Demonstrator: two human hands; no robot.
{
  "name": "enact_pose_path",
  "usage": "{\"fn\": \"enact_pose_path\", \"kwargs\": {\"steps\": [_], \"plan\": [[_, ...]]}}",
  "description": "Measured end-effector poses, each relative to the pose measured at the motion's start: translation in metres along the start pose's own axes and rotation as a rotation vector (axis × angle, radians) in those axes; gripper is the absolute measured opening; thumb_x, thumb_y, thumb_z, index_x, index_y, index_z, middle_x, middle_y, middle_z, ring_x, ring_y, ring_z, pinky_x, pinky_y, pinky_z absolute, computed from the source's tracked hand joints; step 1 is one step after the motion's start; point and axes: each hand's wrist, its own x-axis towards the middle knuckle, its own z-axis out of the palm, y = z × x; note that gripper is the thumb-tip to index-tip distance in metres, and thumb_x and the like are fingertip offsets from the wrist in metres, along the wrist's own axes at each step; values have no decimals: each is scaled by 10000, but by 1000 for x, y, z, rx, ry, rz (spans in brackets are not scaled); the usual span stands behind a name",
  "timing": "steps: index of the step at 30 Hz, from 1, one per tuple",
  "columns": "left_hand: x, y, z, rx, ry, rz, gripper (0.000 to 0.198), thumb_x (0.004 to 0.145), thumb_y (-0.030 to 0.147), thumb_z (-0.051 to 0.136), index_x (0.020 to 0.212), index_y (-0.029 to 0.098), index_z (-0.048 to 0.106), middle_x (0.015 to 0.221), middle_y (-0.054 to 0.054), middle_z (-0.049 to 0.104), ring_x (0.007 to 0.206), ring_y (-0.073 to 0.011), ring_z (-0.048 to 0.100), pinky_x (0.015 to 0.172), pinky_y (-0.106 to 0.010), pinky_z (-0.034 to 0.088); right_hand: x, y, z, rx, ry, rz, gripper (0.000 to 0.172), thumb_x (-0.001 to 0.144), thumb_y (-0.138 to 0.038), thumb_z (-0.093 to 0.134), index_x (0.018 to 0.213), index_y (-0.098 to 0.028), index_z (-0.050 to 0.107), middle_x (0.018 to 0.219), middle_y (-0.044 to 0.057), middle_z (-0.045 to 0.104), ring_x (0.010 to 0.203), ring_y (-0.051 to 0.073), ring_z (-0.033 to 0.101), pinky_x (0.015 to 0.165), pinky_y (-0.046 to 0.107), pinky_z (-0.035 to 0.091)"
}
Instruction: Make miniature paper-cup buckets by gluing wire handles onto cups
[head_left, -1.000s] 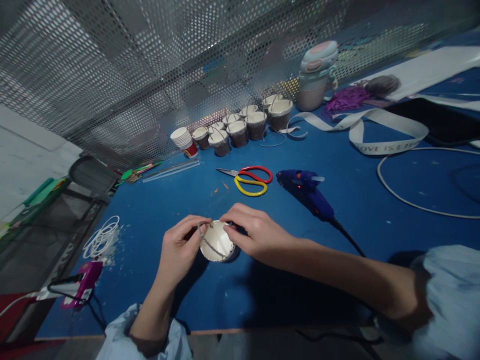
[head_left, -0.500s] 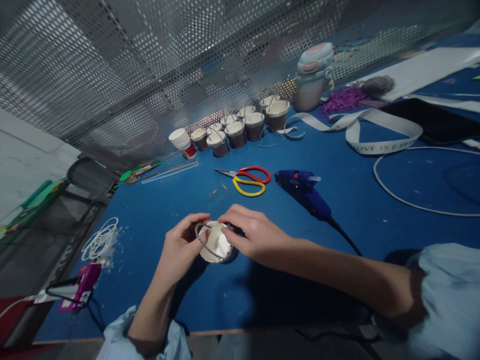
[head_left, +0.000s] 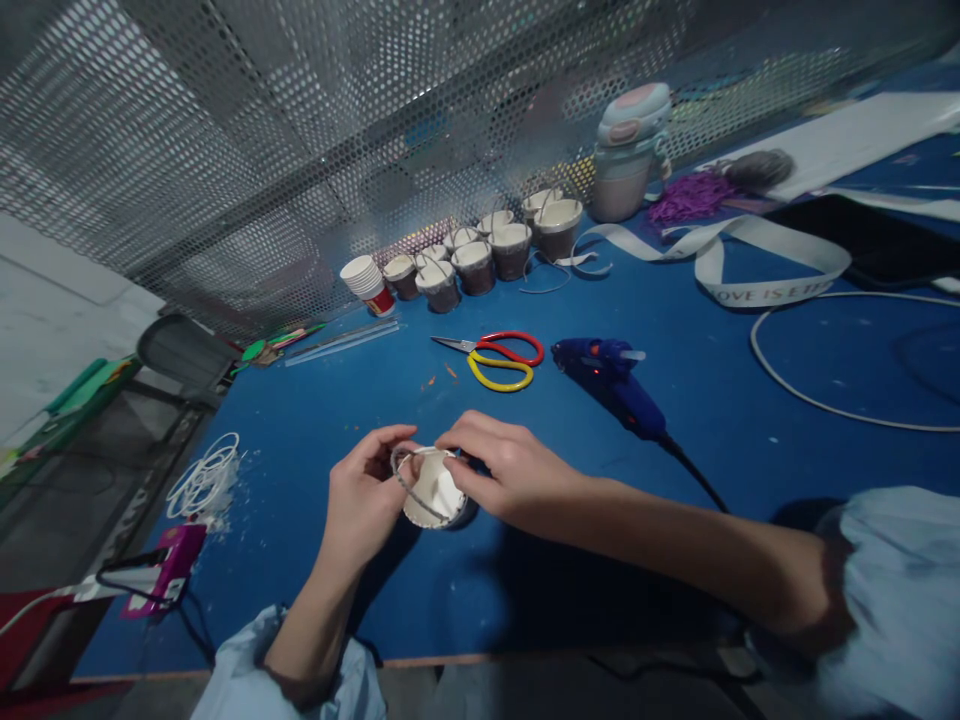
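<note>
A small white paper cup stands on the blue table near the front edge, with a thin grey handle strip arching across its mouth. My left hand pinches the strip against the cup's left rim. My right hand pinches the cup's right rim from the other side. Both hands have their fingers closed on the cup.
Red and yellow scissors and a blue glue gun lie just beyond the hands. Several finished cups and a cup stack stand by the perforated metal wall. A bottle, ribbon and wire hoop lie right.
The hands and cup have barely shifted; my left fingers have slid slightly along the strip on the cup's rim.
</note>
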Motion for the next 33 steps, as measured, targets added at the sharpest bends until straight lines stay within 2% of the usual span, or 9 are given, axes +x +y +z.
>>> {"fn": "enact_pose_path", "kwargs": {"steps": [9, 15, 22, 27, 33], "plan": [[-1, -2, -5, 51, -28, 15, 299, 705, 286, 723, 971, 151, 703, 759, -34, 724, 642, -120, 633, 596, -199, 508, 0, 0, -1, -3, -4, 3, 182, 891, -143, 523, 1002, -119, 666, 922, 69, 611, 812, 161, 568, 721, 281, 429], [1, -4, -10, 150, -51, 110, 190, 735, 283, 700, 888, 175, 731, 735, -17, 720, 612, -107, 612, 555, -176, 487, 0, -1, -1, -20, -15, 10, 179, 886, -148, 528, 991, -118, 670, 894, 59, 597, 753, 146, 536, 677, 270, 408], [-1, -1, -13, 250, -59, 170, 144, 751, 301, 695, 822, 182, 735, 725, -17, 731, 614, -117, 634, 557, -181, 488, -1, -3, -2, 5, -25, 15, 183, 889, -175, 537, 999, -121, 674, 896, 57, 599, 755, 147, 532, 691, 274, 413], [-2, 2, -9, 180, -57, 164, 194, 731, 291, 703, 881, 170, 679, 755, -22, 736, 644, -126, 663, 585, -189, 515, 0, -3, -2, -22, -38, 34, 188, 892, -169, 535, 1010, -125, 676, 912, 62, 616, 784, 157, 561, 703, 273, 425], [-2, 3, -5, 112, -83, 151, 273, 701, 253, 707, 941, 174, 604, 736, -1, 699, 646, -123, 646, 605, -204, 519, 8, -5, 3, -44, -17, 39, 198, 876, -191, 597, 1044, -138, 689, 992, 76, 652, 924, 200, 606, 785, 302, 441]]}}
